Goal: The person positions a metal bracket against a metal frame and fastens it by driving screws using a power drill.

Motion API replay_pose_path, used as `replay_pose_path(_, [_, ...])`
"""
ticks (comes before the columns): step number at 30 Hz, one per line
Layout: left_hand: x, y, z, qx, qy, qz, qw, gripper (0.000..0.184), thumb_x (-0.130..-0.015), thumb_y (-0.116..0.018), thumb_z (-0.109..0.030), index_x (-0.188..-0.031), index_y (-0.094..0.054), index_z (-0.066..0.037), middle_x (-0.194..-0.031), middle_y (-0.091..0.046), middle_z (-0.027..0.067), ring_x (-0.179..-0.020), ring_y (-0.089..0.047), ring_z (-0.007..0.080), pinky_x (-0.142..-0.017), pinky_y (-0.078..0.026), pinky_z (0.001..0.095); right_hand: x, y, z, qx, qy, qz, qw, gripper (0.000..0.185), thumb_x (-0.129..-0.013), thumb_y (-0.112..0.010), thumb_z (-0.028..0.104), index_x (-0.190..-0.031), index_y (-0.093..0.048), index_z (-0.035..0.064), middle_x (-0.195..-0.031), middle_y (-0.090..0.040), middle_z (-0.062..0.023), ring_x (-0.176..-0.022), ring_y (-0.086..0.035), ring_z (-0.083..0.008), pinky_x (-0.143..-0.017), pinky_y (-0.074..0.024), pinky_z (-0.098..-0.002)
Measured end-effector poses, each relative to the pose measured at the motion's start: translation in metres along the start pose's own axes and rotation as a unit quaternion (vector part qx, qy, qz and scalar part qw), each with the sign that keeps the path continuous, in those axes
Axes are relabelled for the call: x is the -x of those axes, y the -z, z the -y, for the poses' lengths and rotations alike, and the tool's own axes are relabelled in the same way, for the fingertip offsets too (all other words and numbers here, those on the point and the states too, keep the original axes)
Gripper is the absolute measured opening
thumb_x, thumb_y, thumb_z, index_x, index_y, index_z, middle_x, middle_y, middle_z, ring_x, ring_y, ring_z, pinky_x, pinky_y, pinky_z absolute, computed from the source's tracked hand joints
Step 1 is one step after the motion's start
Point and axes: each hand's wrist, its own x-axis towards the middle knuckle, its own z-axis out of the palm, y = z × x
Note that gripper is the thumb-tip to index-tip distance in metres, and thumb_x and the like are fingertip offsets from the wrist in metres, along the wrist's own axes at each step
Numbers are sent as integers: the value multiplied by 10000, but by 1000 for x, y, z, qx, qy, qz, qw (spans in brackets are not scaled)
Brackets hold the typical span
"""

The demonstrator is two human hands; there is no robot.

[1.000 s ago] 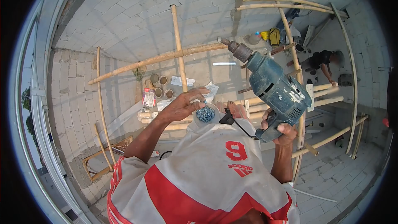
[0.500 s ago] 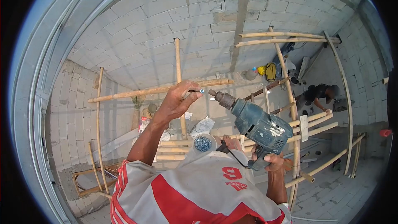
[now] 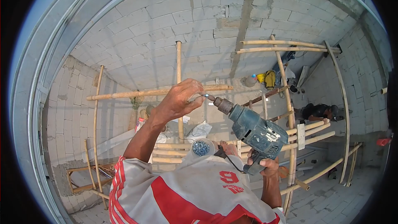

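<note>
My left hand (image 3: pixel 180 99) pinches a small screw (image 3: pixel 205 95) between thumb and fingertips, at the tip of the drill's bit. Wrapped round the handle of a worn blue-green power drill (image 3: pixel 257 130) is my right hand (image 3: pixel 268 166); the drill's chuck points up and left. A white container of bluish screws (image 3: pixel 202 147) is at the front of my shirt, below my left hand. A dark cord runs from the drill's handle toward the container.
Bamboo poles (image 3: pixel 182 147) run below and around me, with an upright pole (image 3: pixel 179 64) behind my left hand. Pale block walls (image 3: pixel 199 20) enclose the space. A person (image 3: pixel 317 112) crouches at the right. A metal frame (image 3: pixel 31 99) curves along the left.
My left hand has risen from the screw container with a screw, and the drill has moved down and left. The screw and the bit's tip now meet. The other person has bent lower.
</note>
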Motion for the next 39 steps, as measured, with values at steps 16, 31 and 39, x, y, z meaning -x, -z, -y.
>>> replay_pose_path(16, [-14,13,5,-76,-66,115,988,169,-754,-670,36,-881,-570,-11,-846,-586,95,-870,-613,263,-720,-544,377,-7,2,-2,-2,-5,4,1000,672,-603,-711,136,-1203,-507,-88,-936,-620,-252,-679,-656,-320,-600,-564,-412])
replay_pose_path(31, [-28,10,1,-52,-115,37,991,163,-756,-676,48,-857,-562,-10,-836,-567,107,-891,-620,277,-729,-551,357,-12,-5,-5,-18,20,5,1000,624,-637,-709,160,-1174,-523,-99,-933,-625,-248,-684,-658,-309,-611,-569,-405])
replay_pose_path(39, [-39,21,16,223,22,41,974,162,-822,-666,24,-983,-652,11,-983,-704,139,-943,-686,249,-804,-564,336,-21,-9,-13,-48,52,28,997,588,-632,-711,195,-1109,-546,-107,-911,-633,-243,-687,-661,-306,-618,-572,-401])
